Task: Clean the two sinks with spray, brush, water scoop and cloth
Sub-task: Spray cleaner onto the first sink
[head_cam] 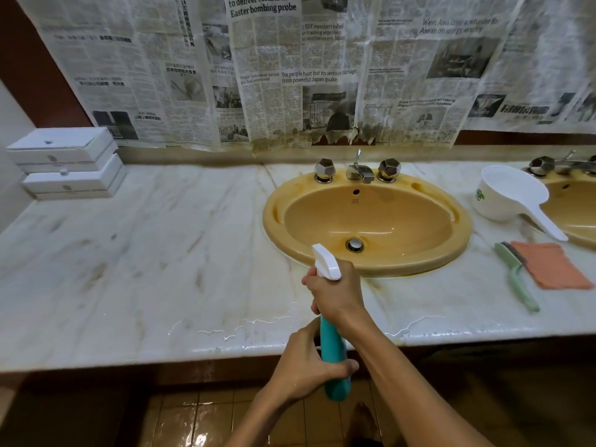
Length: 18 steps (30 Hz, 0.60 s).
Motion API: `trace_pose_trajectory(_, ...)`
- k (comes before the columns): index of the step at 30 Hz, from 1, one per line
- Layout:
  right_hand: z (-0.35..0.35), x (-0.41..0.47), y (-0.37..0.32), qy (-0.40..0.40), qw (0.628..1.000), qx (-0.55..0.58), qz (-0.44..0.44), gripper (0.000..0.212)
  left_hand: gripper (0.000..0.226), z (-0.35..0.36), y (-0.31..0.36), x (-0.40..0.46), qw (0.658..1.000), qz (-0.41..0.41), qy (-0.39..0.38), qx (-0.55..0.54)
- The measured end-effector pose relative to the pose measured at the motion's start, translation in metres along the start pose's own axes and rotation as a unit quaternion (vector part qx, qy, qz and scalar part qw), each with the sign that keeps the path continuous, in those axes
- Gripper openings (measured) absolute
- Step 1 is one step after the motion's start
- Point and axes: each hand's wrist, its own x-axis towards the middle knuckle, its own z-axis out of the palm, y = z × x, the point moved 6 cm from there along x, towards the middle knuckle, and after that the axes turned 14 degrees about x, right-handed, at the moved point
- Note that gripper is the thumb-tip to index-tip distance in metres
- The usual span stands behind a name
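Far left of the hands, two white boxes (pixel 66 162) sit stacked on the marble counter (pixel 145 253), out of the work's way. The left hand (pixel 306 366) wraps its fingers round the teal body of the spray bottle (pixel 333 353), apparently steadying it, while the right hand (pixel 335 293) grips the neck just below the white trigger head, likely readying the first spray. The bottle stands near upright over the counter's front edge, nozzle angled up and away, just short of the nearer sink (pixel 367 221), a mustard-yellow basin that looks dry, with stains ringing its rim. Well right of the hands wait the white water scoop (pixel 512 198), the green brush (pixel 516 279) and the orange cloth (pixel 548 266), laid between the sinks within reach. The second sink (pixel 577 214) is cut off at the frame's edge.
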Motion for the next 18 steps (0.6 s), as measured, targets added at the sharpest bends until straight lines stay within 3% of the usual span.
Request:
trace_pose_trajectory(9,-0.011,-0.016,0.008,-0.001,0.999,0.032,-0.017,0.007,0.058,0.007,0.004,-0.008,0.999,0.026,-0.037,0.028)
trace_pose_trajectory(16,-0.035,-0.021,0.021,0.052,0.998,0.027,-0.005,0.011,0.077,0.023,-0.002,0.005,0.991,0.037,-0.115,0.05)
trace_pose_trajectory(18,-0.041,-0.023,0.022,0.065,0.998,0.012,-0.013,0.011,0.07,0.028,0.003,0.007,0.989,0.046,-0.135,0.045)
